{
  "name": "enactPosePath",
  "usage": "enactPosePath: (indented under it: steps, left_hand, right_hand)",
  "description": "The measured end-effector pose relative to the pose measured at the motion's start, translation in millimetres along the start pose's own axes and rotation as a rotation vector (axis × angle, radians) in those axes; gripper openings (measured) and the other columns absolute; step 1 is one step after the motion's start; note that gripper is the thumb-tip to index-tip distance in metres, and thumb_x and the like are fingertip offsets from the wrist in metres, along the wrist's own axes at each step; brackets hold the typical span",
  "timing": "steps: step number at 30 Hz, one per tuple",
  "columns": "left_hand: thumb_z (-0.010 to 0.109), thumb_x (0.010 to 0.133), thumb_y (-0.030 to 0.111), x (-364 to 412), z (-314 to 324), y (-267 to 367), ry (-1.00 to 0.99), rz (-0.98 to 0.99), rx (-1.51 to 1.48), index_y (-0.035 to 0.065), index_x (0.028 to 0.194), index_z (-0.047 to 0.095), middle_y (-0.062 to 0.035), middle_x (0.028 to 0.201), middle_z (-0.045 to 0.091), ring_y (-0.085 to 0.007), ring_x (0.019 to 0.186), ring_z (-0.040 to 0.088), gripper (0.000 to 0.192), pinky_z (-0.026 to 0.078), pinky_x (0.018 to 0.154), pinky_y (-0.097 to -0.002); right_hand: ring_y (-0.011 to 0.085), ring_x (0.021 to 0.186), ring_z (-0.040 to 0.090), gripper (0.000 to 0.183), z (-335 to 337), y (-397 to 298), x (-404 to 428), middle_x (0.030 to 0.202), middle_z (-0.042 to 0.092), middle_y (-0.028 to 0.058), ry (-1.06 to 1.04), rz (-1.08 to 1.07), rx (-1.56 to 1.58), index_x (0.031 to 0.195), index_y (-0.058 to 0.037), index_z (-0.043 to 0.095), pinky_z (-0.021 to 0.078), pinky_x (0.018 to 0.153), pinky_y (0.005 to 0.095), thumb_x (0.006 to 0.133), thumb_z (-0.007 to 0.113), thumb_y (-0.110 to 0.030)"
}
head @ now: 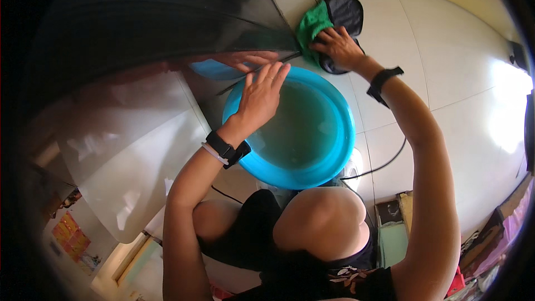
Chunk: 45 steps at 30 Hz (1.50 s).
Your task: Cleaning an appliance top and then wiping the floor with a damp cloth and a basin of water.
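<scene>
A light-blue plastic basin [347, 133] of cloudy water sits on the floor in front of my knees. Over its far left rim my left hand [261, 94] is held flat and holds nothing, fingertips at the edge of a glossy dark panel [200, 21] that mirrors them. Whether they touch the panel is hard to tell. Beyond the basin, my right hand [340, 48] has its fingers on a green cloth [311, 25]. The cloth lies partly over a black, rounded item [346, 12] with a slightly shiny surface; cloth and hand hide its middle.
Pale tiles [388, 42] cover the floor. A black cable [386, 163] curves right of the basin beside a white object [354, 163]. A translucent pale sheet [133, 167] lies to the left. Boxes [393, 234] stand by my right thigh, with clutter at the far right.
</scene>
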<state>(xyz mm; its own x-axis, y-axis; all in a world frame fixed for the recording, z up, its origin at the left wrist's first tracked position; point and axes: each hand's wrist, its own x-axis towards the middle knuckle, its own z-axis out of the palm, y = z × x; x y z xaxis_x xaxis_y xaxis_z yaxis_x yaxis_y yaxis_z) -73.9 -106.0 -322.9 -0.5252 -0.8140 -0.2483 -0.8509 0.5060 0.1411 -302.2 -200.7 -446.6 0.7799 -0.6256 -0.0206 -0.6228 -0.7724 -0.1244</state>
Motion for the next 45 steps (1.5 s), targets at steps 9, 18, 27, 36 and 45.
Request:
enactPosePath:
  steps: [9,18,27,36,45]
  left_hand:
    - [0.056,0.075,0.009,3,-5,2,-0.003,0.027,0.209,0.0087,0.125,0.040,-0.0151,0.113,0.049,-0.0266,0.101,0.046,0.052,0.041,0.074,-0.0388]
    - [0.053,0.071,0.008,8,-2,3,-0.110,0.009,0.416,0.0046,0.095,0.051,-0.0070,0.076,0.057,-0.0220,0.084,0.054,0.024,0.046,0.064,-0.0314]
    - [0.054,0.070,0.004,2,3,-7,-0.230,-0.022,0.323,0.0008,0.085,0.051,-0.0128,0.060,0.058,-0.0255,0.062,0.061,0.016,0.048,0.054,-0.0338]
    - [0.053,0.072,0.003,5,-4,-5,-0.182,0.023,0.306,0.0008,0.096,0.053,-0.0105,0.065,0.060,-0.0273,0.064,0.062,0.025,0.048,0.058,-0.0355]
    - [0.051,0.072,0.003,2,5,-18,-0.144,0.004,0.208,0.0012,0.086,0.054,-0.0153,0.068,0.059,-0.0290,0.069,0.061,0.014,0.048,0.060,-0.0376]
  right_hand:
    - [0.0238,0.122,0.033,0.033,-6,-52,-76,0.121,0.045,0.0104,0.029,-0.106,0.155,0.109,-0.0191,0.054,0.0176,0.104,0.0452,0.077,0.052,-0.027]
    - [0.0224,0.126,0.027,0.045,6,-34,-15,0.131,0.036,0.0071,-0.065,0.128,-0.049,0.125,-0.0278,0.040,0.0188,0.101,0.0496,0.082,0.048,-0.022]
    - [0.0259,0.118,0.037,0.048,18,29,95,0.126,0.039,0.0104,0.049,0.486,-0.237,0.128,-0.0298,0.035,0.0393,0.083,0.0519,0.082,0.048,-0.030]
    - [0.0280,0.106,0.045,0.048,12,54,87,0.118,0.045,0.0100,0.115,0.456,-0.157,0.127,-0.0292,0.036,0.0440,0.066,0.0587,0.081,0.051,-0.034]
    - [0.0270,0.107,0.042,0.058,10,-15,-63,0.113,0.044,0.0117,0.052,0.529,-0.084,0.126,-0.0210,0.039,0.0379,0.078,0.0456,0.074,0.060,-0.037]
